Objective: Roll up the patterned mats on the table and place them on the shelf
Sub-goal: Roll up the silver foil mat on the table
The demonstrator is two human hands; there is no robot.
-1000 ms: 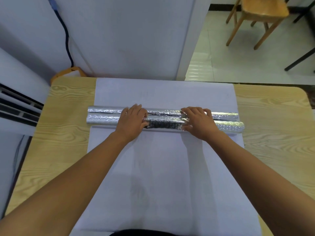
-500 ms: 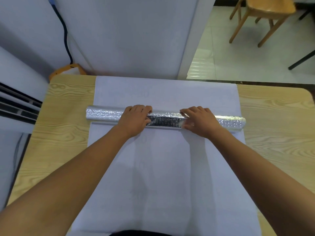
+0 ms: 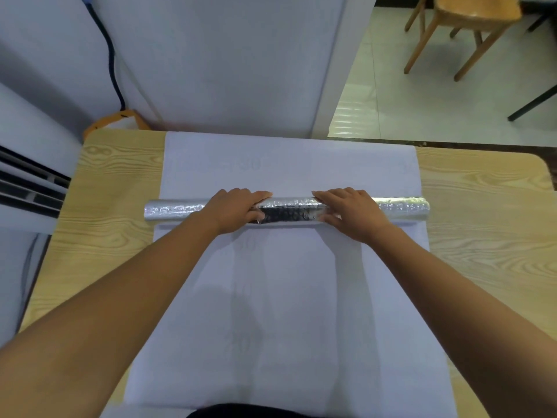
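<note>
You have the rolled mat (image 3: 286, 210) lying crosswise through the middle of the frame, a long silver tube with an embossed, crinkly skin; it rests on a pale sheet (image 3: 289, 297) that covers the centre of the wooden table (image 3: 114, 236). Your left hand (image 3: 235, 211) and right hand (image 3: 351, 214) both sit on the roll either side of its middle, a short dark stretch of foil showing between them; on each, the fingers curve over the top and the thumb bears on the near side, so both grip the roll rather than lie flat on it.

Judge it light, and springy more than stiff; a foil-faced mat like this will likely try to unwind once the pressure comes off, and the shiny face looks slick; squeeze hard and it may crease or flatten, since nothing solid seems to fill the core. The two ends, reaching toward the left and right of the frame, stand free of your hands and may droop or telescope on the lift.

So keep the loose edge pinned under the fingers; consider moving the hands a little wider apart before carrying; lift it level. No shelf shows in this view; only a chair (image 3: 470, 13) stands in the upper right.
</note>
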